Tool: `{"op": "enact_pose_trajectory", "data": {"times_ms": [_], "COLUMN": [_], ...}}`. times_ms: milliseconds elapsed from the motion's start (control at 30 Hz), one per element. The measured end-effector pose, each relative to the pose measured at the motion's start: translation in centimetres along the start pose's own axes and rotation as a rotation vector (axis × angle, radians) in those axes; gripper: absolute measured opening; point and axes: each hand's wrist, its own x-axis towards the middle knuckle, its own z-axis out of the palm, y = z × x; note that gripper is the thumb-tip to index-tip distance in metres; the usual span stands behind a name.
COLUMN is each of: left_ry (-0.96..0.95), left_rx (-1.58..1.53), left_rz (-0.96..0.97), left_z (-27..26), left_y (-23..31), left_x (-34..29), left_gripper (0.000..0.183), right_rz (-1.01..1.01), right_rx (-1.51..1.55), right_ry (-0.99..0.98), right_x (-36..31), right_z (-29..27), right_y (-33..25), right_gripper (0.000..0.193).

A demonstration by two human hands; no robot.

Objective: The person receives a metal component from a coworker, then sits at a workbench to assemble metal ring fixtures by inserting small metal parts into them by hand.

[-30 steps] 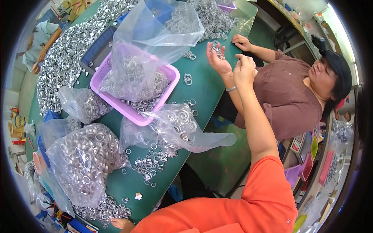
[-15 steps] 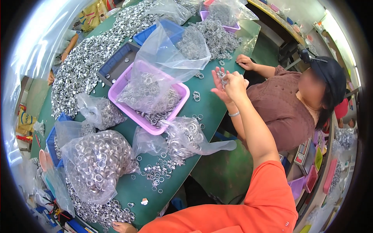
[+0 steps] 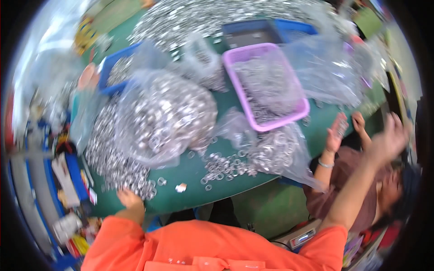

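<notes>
My left hand (image 3: 129,198) rests at the near edge of a heap of silver metal rings (image 3: 120,158), fingers stretched out over the table. Raised at the right, my right hand (image 3: 389,140) is smeared by motion; nothing can be made out in its fingers. Beside it, a co-worker's upturned palm (image 3: 334,135) carries a few rings. A big clear plastic bag (image 3: 169,115) full of rings stands behind the heap. Loose rings (image 3: 224,166) lie next to a smaller ring-filled bag (image 3: 273,151). A small white and brown scrap (image 3: 181,187) lies on the table.
A purple basket (image 3: 300,108) holds another bag of rings. Blue trays (image 3: 103,74) stand left and behind, near a wide heap of metal pieces (image 3: 181,20). The green table (image 3: 167,198) ends just before me. A co-worker (image 3: 343,176) sits at the right.
My right hand has left the co-worker's palm and moved away to the right. The view has swung left, bringing my left hand more fully into sight by the ring heap.
</notes>
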Motion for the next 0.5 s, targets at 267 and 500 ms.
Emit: {"op": "enact_pose_trajectory", "data": {"times_ms": [267, 500], "left_ry": [0.12, 0.145], "left_rx": [-0.068, -0.068], "left_rz": [-0.137, -0.139], "left_z": [-2.6, -3.0], "left_y": [4.3, 4.1], "left_x": [-1.7, -1.7], "left_gripper": [0.056, 0.055], "right_rz": [-0.024, -0.092], "right_rx": [0.573, 0.175], "right_ry": [-1.285, -2.413], "right_x": [-10.9, -34.4], "right_z": [-1.7, -7.1], "right_y": [-18.1, -16.1], "right_gripper": [0.022, 0.014]}}
